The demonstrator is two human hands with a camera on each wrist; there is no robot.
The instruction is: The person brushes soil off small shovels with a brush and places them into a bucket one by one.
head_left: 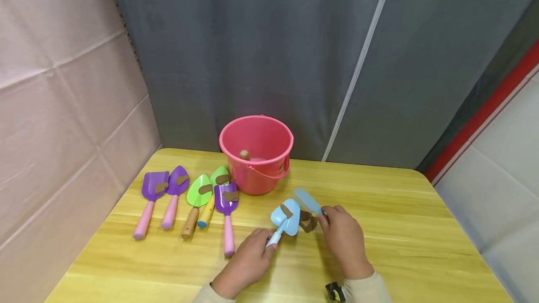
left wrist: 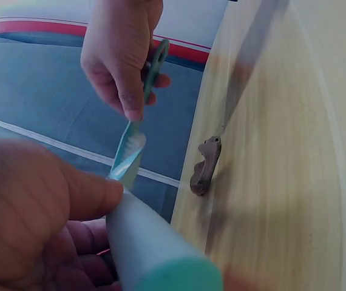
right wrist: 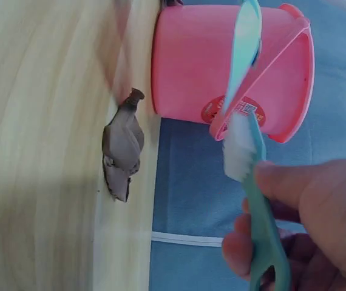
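Note:
My left hand [head_left: 250,258] grips a light blue toy trowel [head_left: 290,223] by its pale handle, blade pointing away from me. A brown patch [head_left: 287,210] lies across that blade. The right hand [head_left: 345,241] holds a brush [head_left: 307,200] with a teal handle [right wrist: 261,224] and white bristles [right wrist: 238,145]. In the right wrist view the bristles are right at the trowel blade [right wrist: 246,42]. Beneath, on the table, lie crumpled brown pieces [right wrist: 122,145], just right of the trowel in the head view.
A pink bucket [head_left: 261,179] stands at the back, a rounded wooden-looking end [head_left: 245,155] showing inside. To the left lie purple trowels [head_left: 153,183] with pink handles and green ones [head_left: 198,191], each with a brown patch. A grey curtain [head_left: 269,50] hangs behind the wooden table [head_left: 421,237].

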